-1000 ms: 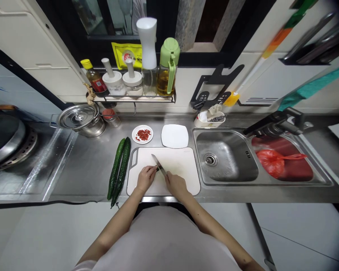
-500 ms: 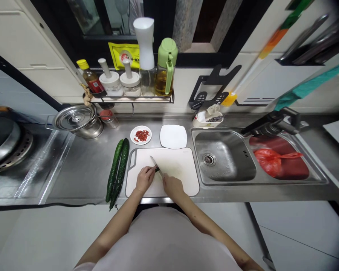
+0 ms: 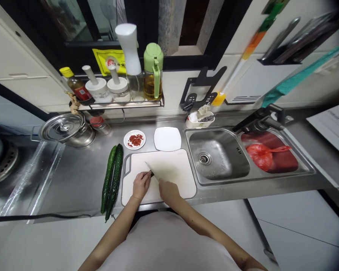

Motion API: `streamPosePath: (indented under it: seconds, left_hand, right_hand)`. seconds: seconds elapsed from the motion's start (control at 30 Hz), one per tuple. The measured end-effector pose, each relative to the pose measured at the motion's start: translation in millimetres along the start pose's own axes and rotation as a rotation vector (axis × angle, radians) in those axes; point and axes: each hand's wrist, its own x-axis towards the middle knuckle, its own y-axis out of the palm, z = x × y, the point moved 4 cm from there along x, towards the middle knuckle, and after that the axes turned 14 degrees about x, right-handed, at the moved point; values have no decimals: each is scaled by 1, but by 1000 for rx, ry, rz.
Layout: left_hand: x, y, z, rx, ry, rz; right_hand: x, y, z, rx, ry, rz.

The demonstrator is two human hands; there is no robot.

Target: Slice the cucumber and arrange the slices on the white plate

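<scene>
the right hand grips a knife, its blade slanting away to the left. the left hand, fingers drawn together, holds a small dark piece beside the blade, over the white cutting board. two cucumbers lie left of the board. beyond are a round dish of red bits and a white plate.
</scene>
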Motion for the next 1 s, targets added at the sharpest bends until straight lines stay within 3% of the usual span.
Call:
streamPosePath:
  seconds: [1.0]
  left_hand:
    - [1, 3, 1, 3, -16, -8]
  right_hand:
    - [21, 7, -1, 3, -111, -42]
